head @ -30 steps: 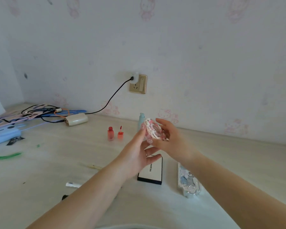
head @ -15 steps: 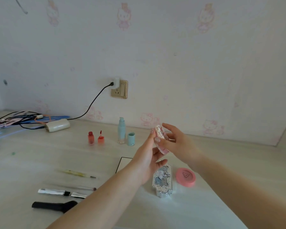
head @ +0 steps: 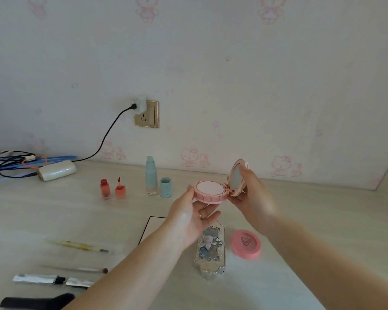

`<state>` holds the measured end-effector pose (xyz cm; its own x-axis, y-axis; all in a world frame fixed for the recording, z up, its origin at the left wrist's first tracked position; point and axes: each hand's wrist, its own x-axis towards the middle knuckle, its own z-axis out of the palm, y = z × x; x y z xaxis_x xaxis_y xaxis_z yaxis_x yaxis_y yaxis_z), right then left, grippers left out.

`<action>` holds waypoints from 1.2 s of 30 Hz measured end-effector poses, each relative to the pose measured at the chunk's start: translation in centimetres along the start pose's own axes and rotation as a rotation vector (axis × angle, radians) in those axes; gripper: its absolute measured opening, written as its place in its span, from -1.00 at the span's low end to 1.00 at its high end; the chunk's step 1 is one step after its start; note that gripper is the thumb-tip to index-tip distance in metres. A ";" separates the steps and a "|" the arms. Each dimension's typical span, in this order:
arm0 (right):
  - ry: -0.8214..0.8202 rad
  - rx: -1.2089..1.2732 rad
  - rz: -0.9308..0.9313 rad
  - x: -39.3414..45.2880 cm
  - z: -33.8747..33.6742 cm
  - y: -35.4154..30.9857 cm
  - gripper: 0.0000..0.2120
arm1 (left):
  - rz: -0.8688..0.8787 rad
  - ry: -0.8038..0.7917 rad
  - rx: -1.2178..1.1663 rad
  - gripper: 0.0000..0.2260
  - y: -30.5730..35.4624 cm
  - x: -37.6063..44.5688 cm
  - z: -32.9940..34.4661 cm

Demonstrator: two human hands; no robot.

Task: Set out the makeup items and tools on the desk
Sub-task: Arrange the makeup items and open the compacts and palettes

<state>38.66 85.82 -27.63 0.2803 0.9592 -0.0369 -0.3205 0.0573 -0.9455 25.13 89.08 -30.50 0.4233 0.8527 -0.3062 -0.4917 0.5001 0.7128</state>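
Note:
A round pink cushion compact [head: 211, 190] is held open above the desk. My left hand [head: 192, 217] cups its base from below, and my right hand [head: 253, 198] holds the raised mirror lid [head: 236, 177]. Under my hands lie an ornate silver-blue palette [head: 211, 249], a flat pink round compact [head: 246, 244] and a white card with a black edge [head: 152, 227], partly hidden by my left forearm. Further back stand two small red lip tints [head: 112, 189], a pale teal pump bottle [head: 151, 175] and its cap [head: 165, 187].
At the front left lie a yellow pencil [head: 78, 245], a thin brush [head: 83, 269], a silver tube [head: 52, 280] and a black tool [head: 36, 301]. A white power adapter [head: 56, 173] with tangled cables sits at the far left, its black cord running to the wall socket [head: 146, 114].
The compact, held shut and on edge between both hands before, is now level and open with its lid lifted. The camera has swung right, so more of the desk's right side shows.

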 end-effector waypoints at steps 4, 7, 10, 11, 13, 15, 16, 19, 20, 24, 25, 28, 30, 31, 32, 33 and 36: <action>0.086 0.343 0.101 2.4 -0.9 1.5 -0.64 | 0.048 0.112 0.000 -0.81 0.2 1.5 -0.4; 0.112 0.543 0.132 3.2 -0.4 2.1 -0.63 | 0.074 0.166 0.076 -0.81 0.7 2.5 -0.5; 0.152 0.393 0.123 4.8 -0.1 3.0 -0.56 | 0.073 0.213 0.139 -0.81 1.7 3.4 -0.6; 0.164 0.387 0.141 5.2 0.0 3.2 -0.55 | 0.070 0.228 0.155 -0.82 1.9 3.7 -0.6; 0.187 0.401 0.141 6.3 0.1 3.9 -0.54 | 0.069 0.254 0.177 -0.83 2.4 4.8 -0.8; 0.205 0.421 0.147 7.3 0.0 4.4 -0.53 | 0.072 0.273 0.253 -0.81 2.7 5.7 -0.9; 0.212 0.416 0.146 7.7 0.1 4.6 -0.53 | 0.072 0.280 0.311 -0.79 2.8 6.1 -1.0; 0.238 0.413 0.146 8.7 0.0 5.2 -0.53 | 0.057 0.302 0.433 -0.78 2.8 6.7 -0.8; 0.243 0.402 0.149 8.9 0.1 5.2 -0.54 | 0.061 0.307 0.448 -0.80 2.9 6.7 -0.6; 0.274 0.404 0.161 9.5 -0.2 5.4 -0.61 | 0.047 0.311 0.426 -0.94 3.0 7.1 -0.2; 0.281 0.396 0.162 9.5 -0.3 5.4 -0.65 | 0.040 0.317 0.421 -0.94 2.9 7.2 -0.2; 0.283 0.361 0.173 9.4 -0.7 5.6 -0.71 | 0.041 0.319 0.429 -0.79 2.6 7.5 -0.3; 0.277 0.379 0.185 9.4 -1.1 5.8 -0.66 | 0.044 0.315 0.432 -0.68 2.3 7.9 -0.4; 0.276 0.380 0.191 9.4 -1.3 5.7 -0.66 | 0.045 0.314 0.435 -0.66 2.2 8.0 -0.4; 0.280 0.371 0.194 9.4 -1.4 5.5 -0.66 | 0.050 0.313 0.435 -0.65 2.2 8.1 -0.5; 0.281 0.360 0.193 9.4 -1.4 5.4 -0.67 | 0.053 0.312 0.440 -0.65 2.1 8.1 -0.5; 0.285 0.305 0.204 9.3 -1.5 5.0 -0.68 | 0.063 0.304 0.471 -0.62 2.1 8.1 -0.4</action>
<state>41.03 94.57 -33.17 0.4075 0.8477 -0.3397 -0.6344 -0.0047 -0.7730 27.18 97.06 -31.75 0.1315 0.9187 -0.3723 -0.0866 0.3848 0.9189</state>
